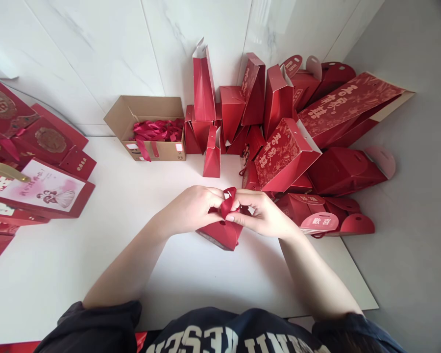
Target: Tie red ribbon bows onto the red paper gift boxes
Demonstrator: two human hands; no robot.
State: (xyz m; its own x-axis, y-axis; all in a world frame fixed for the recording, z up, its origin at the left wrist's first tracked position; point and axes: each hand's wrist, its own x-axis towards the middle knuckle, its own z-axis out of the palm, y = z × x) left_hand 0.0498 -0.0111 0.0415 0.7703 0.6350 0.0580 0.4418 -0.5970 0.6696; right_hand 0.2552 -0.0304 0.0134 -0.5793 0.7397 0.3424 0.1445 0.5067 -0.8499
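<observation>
Presently, head view: red ribbon at the top of a red box, both hands on it
Noted at mid-table, a small red box (220, 235) resting on the white table (113, 255), its upper end partly covered by the fingers; looped just above it, a red ribbon (228, 198); observed, left hand (193, 211) half curled, thumb and fingertips pinched on the ribbon; observed, right hand (262, 213) likewise partly curled, thumb and forefinger closed on the ribbon, other fingers partly hidden; recorded beyond the hands, a small upright carton (211, 154), and farther left an open cardboard box (165, 153) containing loose ribbons (158, 130), some hanging over its front; listed at right, stacked red gift boxes (286, 157); at far left, printed gift boxes (59, 189)
</observation>
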